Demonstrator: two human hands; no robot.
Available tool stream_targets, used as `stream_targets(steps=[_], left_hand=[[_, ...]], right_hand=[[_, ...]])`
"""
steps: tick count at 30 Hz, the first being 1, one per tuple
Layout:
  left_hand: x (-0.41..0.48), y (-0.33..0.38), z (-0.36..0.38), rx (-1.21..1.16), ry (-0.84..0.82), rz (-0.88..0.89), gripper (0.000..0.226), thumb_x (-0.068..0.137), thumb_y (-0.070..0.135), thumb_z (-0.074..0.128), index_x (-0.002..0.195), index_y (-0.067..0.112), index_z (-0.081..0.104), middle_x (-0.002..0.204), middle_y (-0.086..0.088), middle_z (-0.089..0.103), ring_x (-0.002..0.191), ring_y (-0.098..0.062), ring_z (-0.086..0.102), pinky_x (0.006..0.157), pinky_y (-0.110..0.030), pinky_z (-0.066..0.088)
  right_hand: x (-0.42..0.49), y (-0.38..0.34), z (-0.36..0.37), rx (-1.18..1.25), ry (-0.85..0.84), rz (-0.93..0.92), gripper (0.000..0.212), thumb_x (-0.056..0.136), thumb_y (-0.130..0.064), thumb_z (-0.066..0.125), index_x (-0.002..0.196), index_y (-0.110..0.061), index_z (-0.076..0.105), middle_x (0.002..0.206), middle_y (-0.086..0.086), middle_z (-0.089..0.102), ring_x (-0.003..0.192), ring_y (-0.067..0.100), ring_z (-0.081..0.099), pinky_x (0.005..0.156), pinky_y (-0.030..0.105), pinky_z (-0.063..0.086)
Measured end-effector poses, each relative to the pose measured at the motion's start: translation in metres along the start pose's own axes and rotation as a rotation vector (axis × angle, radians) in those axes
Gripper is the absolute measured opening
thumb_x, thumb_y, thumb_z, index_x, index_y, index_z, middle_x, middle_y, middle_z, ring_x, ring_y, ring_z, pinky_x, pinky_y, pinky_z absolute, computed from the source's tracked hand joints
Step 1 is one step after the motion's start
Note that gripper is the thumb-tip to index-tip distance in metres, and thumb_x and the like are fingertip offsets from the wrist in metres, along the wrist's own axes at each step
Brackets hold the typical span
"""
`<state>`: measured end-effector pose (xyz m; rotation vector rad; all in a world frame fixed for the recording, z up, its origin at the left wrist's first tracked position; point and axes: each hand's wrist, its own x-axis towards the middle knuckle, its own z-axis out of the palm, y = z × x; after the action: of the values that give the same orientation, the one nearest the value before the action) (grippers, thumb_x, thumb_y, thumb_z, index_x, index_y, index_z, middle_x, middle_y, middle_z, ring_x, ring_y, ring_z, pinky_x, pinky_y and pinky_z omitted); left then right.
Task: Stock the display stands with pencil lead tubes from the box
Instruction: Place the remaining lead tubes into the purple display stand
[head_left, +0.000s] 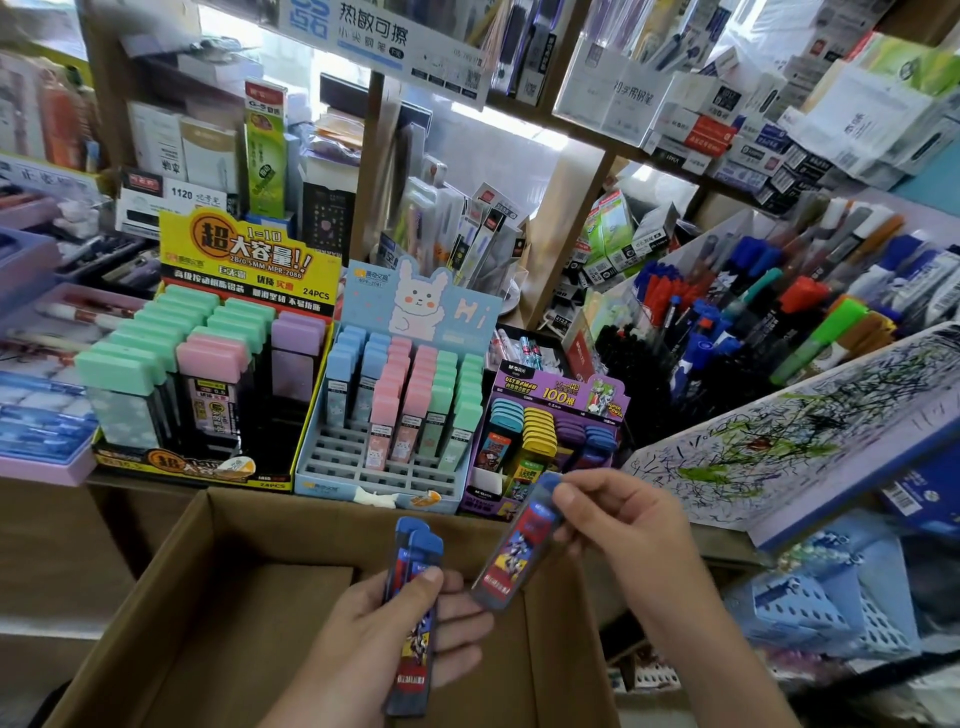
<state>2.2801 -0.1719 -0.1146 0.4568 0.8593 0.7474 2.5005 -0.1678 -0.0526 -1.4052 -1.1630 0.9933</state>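
Head cam: left hand (374, 644) grips overlapping tubes (412, 670), count unclear; right hand (621, 525) pinches one tube (517, 553).

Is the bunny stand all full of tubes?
No, only partly full. The bunny stand has bare slots along its front rows, while blue, pink and green tubes fill the back.

Lead tubes (519, 551) in left hand (363, 642) and right hand (626, 525), above box (311, 535)
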Motion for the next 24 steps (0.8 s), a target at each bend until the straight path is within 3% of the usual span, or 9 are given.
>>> stream_targets(steps=[6, 9, 14, 22, 24], left_hand=[[0.003, 0.000, -0.002, -0.042, -0.015, -0.016, 0.025, 0.094, 0.013, 0.063, 0.106, -0.008, 0.071, 0.102, -0.032, 0.074, 0.091, -0.042, 0.076, 0.060, -0.044, 0.064], [0.004, -0.002, -0.003, -0.029, -0.015, -0.015, 0.025, 0.095, 0.014, 0.062, 0.109, -0.006, 0.070, 0.102, -0.029, 0.075, 0.092, -0.040, 0.076, 0.061, -0.043, 0.064], [0.006, -0.002, -0.005, -0.006, -0.016, -0.015, 0.027, 0.095, 0.016, 0.062, 0.114, -0.003, 0.068, 0.103, -0.027, 0.076, 0.094, -0.039, 0.076, 0.063, -0.043, 0.064], [0.003, 0.003, -0.004, -0.018, -0.027, -0.031, 0.039, 0.077, 0.017, 0.071, 0.109, -0.006, 0.070, 0.104, -0.034, 0.073, 0.090, -0.040, 0.076, 0.060, -0.044, 0.064], [0.002, 0.004, -0.003, -0.011, -0.027, -0.039, 0.032, 0.084, 0.013, 0.069, 0.110, -0.007, 0.070, 0.103, -0.033, 0.073, 0.089, -0.040, 0.076, 0.058, -0.044, 0.064]], right_hand=[[0.017, -0.016, -0.039, -0.207, 0.219, -0.268, 0.014, 0.089, -0.002, 0.072, 0.094, -0.014, 0.077, 0.078, 0.006, 0.077, 0.061, 0.013, 0.068, 0.056, 0.019, 0.056], [0.028, -0.019, -0.054, -0.311, 0.278, -0.347, 0.018, 0.091, -0.001, 0.071, 0.095, -0.018, 0.076, 0.077, 0.002, 0.077, 0.062, 0.011, 0.069, 0.060, 0.018, 0.057], [0.042, -0.017, -0.062, -0.445, 0.329, -0.423, 0.026, 0.093, -0.001, 0.070, 0.096, -0.026, 0.075, 0.080, -0.005, 0.075, 0.071, 0.012, 0.073, 0.068, 0.018, 0.060], [0.052, -0.005, -0.060, -0.661, 0.322, -0.451, 0.020, 0.094, -0.003, 0.069, 0.104, -0.018, 0.076, 0.082, -0.011, 0.074, 0.077, 0.005, 0.072, 0.071, 0.018, 0.059], [0.053, -0.002, -0.061, -0.679, 0.331, -0.439, 0.019, 0.094, -0.004, 0.069, 0.105, -0.018, 0.077, 0.081, -0.012, 0.074, 0.075, 0.004, 0.071, 0.070, 0.019, 0.059]])
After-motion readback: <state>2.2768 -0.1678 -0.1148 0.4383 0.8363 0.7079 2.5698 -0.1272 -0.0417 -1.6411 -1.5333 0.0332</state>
